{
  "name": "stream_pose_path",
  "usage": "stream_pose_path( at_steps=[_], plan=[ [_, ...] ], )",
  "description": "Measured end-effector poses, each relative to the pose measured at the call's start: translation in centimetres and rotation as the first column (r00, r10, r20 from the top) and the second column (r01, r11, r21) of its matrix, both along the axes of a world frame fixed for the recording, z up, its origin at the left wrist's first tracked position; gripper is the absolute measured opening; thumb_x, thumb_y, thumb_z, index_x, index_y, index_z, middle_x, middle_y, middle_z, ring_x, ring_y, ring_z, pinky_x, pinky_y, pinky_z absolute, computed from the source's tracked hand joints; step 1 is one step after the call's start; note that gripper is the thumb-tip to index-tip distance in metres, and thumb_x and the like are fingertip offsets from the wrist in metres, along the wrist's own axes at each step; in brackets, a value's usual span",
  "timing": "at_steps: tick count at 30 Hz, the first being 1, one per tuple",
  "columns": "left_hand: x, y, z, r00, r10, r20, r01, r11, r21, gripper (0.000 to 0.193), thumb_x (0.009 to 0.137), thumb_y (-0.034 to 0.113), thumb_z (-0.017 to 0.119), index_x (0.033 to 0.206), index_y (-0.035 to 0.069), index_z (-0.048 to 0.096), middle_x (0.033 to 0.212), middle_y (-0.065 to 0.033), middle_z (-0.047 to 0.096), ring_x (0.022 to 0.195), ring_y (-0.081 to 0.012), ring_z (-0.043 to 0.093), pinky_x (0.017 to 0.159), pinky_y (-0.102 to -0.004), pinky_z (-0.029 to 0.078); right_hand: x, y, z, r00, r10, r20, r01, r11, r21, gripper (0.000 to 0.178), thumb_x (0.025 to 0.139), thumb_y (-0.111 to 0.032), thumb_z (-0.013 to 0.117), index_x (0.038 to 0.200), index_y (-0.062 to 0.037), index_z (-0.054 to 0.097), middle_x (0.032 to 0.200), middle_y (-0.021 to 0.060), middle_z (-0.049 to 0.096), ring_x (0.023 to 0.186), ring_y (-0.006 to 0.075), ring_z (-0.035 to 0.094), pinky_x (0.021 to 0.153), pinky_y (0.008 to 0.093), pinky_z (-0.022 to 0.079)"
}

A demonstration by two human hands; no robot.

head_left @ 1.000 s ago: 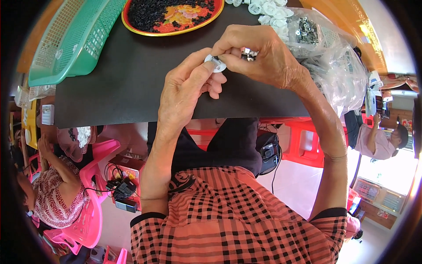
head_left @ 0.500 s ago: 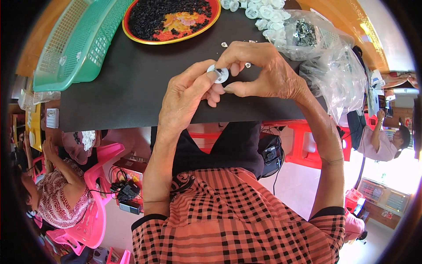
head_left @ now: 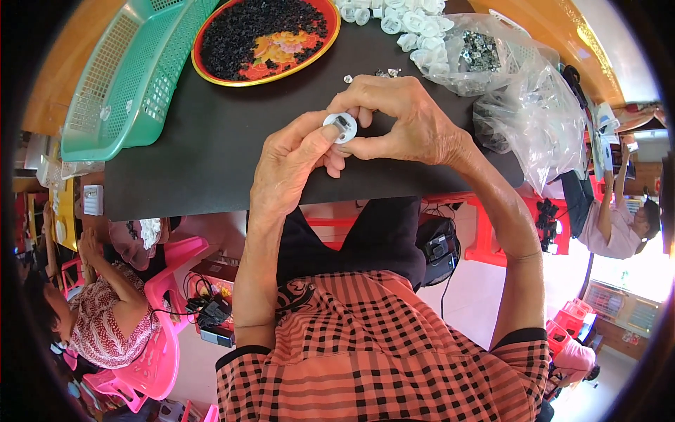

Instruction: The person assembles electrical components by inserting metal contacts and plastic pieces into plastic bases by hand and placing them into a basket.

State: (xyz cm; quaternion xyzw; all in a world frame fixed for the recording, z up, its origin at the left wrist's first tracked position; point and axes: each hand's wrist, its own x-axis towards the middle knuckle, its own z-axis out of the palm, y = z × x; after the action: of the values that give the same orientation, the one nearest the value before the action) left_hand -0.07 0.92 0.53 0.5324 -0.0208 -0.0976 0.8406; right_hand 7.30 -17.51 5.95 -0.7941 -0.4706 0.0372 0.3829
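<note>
Between my hands is a small white round plastic piece with a dark part at its middle. My left hand grips it from the left, the thumb pressed over its face and the fingers behind. From the right, my right hand curls around it, with the index finger at its upper rim and the thumb at its lower rim. Just beyond the right hand, a few small shiny metal bits lie on the dark table. The fingers partly hide the piece.
A red, gold-rimmed tray holds many tiny black parts. Left of it stands a green basket. White plastic pieces are heaped at the far right, beside clear bags, one with metal parts. Other people sit at both sides.
The thumb and index finger of my right hand have closed in on the rim of the white piece. Its face is turned more toward me, and the whole view has shifted slightly.
</note>
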Motion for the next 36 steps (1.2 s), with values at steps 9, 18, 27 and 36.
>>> stream_pose_path(
  at_steps=[9,18,27,36],
  plan=[
    [0.5,0.7,-0.3,0.999,-0.040,0.021,0.044,0.966,-0.254,0.036,0.098,0.023,0.051,0.120,-0.005,0.054,0.101,-0.0119,0.063,0.087,-0.0174,0.063,0.072,-0.0316,0.053,-0.7,1.5,-1.2,0.997,-0.064,-0.049,0.073,0.977,0.202,0.028,0.068,-0.007,0.078,0.093,-0.0051,0.066,0.083,0.0018,0.061,0.069,0.0115,0.054,0.063,0.0246,0.046],
    [0.4,0.4,-0.3,0.999,0.037,-0.016,-0.041,0.951,-0.305,0.032,0.097,0.019,0.053,0.117,-0.006,0.056,0.100,-0.0121,0.064,0.085,-0.0184,0.064,0.071,-0.0335,0.055,-0.1,1.5,-2.0,0.995,-0.078,-0.063,0.090,0.968,0.232,0.025,0.070,-0.007,0.079,0.090,-0.0049,0.063,0.079,0.0021,0.059,0.069,0.0104,0.054,0.062,0.0244,0.046],
    [0.3,0.0,-0.4,0.992,0.120,0.025,-0.110,0.961,-0.255,0.032,0.098,0.017,0.052,0.119,-0.007,0.056,0.101,-0.0123,0.064,0.086,-0.0189,0.064,0.071,-0.0330,0.055,-0.5,1.8,-1.9,0.992,-0.117,-0.037,0.122,0.960,0.254,0.024,0.071,-0.005,0.078,0.089,-0.0049,0.062,0.077,0.0033,0.059,0.065,0.0116,0.057,0.060,0.0254,0.048],
    [0.3,0.0,-0.3,0.992,0.124,0.028,-0.112,0.959,-0.261,0.032,0.098,0.016,0.051,0.119,-0.008,0.055,0.100,-0.0130,0.063,0.086,-0.0191,0.064,0.072,-0.0324,0.055,-0.1,1.9,-1.9,0.993,-0.108,0.052,0.092,0.964,0.248,0.026,0.067,-0.004,0.078,0.086,-0.0049,0.061,0.079,0.0022,0.060,0.064,0.0120,0.055,0.058,0.0252,0.047]
  ],
)
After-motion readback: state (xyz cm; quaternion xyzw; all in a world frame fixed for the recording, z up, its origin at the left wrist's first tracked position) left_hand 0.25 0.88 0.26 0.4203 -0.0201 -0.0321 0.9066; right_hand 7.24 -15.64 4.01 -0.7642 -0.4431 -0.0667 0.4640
